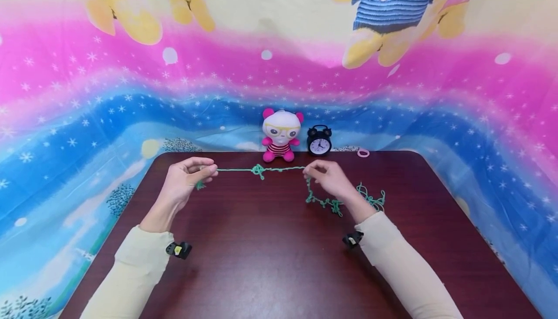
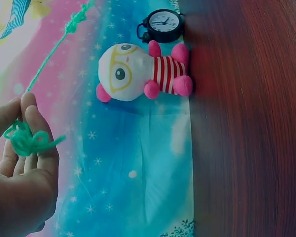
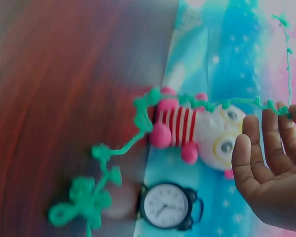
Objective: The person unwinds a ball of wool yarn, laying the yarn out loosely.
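A length of green yarn (image 1: 235, 169) is stretched nearly level between both hands above the far part of the table. Midway along it sits a tangled knot (image 1: 257, 169) with a short loose bit hanging down. My left hand (image 1: 188, 176) pinches one end between thumb and fingers, and a small looped bunch of yarn (image 2: 27, 140) shows by the palm in the left wrist view. With thumb and fingertip, my right hand (image 1: 329, 177) pinches the yarn farther along. From there a kinked, knotted strand (image 3: 148, 111) hangs down toward the table, ending in a thicker clump (image 3: 84, 200).
A panda plush (image 1: 281, 135) and a black alarm clock (image 1: 319, 142) stand at the back edge of the dark wooden table (image 1: 261, 261). A pink ring (image 1: 363, 153) lies right of the clock. Loose green yarn (image 1: 370, 198) lies beyond the right wrist. A printed cloth (image 1: 279, 76) surrounds the table.
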Demonstrator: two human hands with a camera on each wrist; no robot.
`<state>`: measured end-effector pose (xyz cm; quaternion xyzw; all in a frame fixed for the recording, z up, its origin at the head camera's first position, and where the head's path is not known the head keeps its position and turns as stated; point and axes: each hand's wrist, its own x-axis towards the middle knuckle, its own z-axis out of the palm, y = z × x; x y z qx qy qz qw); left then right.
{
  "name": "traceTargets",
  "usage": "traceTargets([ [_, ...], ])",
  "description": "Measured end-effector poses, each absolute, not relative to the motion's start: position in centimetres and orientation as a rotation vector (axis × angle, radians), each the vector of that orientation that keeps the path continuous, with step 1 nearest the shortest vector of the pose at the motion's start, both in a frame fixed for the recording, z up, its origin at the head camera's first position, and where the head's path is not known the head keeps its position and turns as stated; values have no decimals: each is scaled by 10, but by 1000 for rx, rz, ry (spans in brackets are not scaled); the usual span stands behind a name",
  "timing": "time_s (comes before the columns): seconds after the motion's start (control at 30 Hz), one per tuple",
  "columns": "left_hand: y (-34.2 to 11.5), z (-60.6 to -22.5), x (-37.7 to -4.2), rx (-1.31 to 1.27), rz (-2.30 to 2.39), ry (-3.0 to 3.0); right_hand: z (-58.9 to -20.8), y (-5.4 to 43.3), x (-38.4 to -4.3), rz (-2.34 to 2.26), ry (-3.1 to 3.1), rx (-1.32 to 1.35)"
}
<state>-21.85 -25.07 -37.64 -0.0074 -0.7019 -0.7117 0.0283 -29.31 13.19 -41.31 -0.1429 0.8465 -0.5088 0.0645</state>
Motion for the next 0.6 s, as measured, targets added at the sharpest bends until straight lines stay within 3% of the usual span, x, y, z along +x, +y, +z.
traceTargets([
  [0.6, -256, -380, -219, -42, -2207, -2182, -401, 224, -303, -1675, 2720, -167],
])
